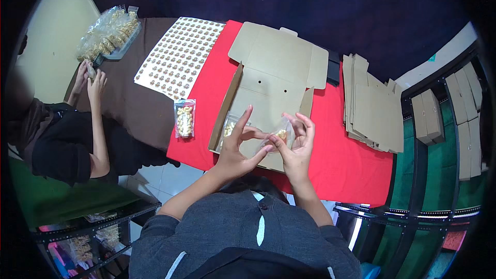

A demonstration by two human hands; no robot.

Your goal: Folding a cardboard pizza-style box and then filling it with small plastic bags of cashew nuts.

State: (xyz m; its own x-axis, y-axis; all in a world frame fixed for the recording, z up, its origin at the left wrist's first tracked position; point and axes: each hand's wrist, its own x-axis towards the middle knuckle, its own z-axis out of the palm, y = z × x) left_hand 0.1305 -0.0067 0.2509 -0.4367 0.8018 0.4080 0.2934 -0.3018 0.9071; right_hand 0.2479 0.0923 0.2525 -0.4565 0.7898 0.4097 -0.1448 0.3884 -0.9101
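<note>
A person in a dark grey top is at a red-draped counter (338, 160), working bare-handed, and I can see both hands raised in front of the chest. Between them is a small clear pouch (281, 133) with pale pieces inside, held up over the near edge of an open cardboard box (253, 98). The right hand (298, 156) has a narrow grip, thumb and fingers pinching the pouch. The left hand (231, 157) is spread, index finger pointing up and away, other fingertips against the pouch's left side (whether they pinch it or only touch it, I cannot tell).

The box's lid is folded back, away from the person. Inside its near left corner, partly hidden by the left hand, is another clear pouch (227, 132). Outside the box, to its left, a filled pouch of curved, pale nuts (184, 119) lies on the red cloth. Farther left is a white sheet of small repeated stickers (175, 57). On the right, flattened cardboard pieces (374, 113) are stacked, near dark shelving (426, 175).

At far left, a co-worker's hands (95, 87) hold a small packet beside a heap of filled clear bags (111, 36).
</note>
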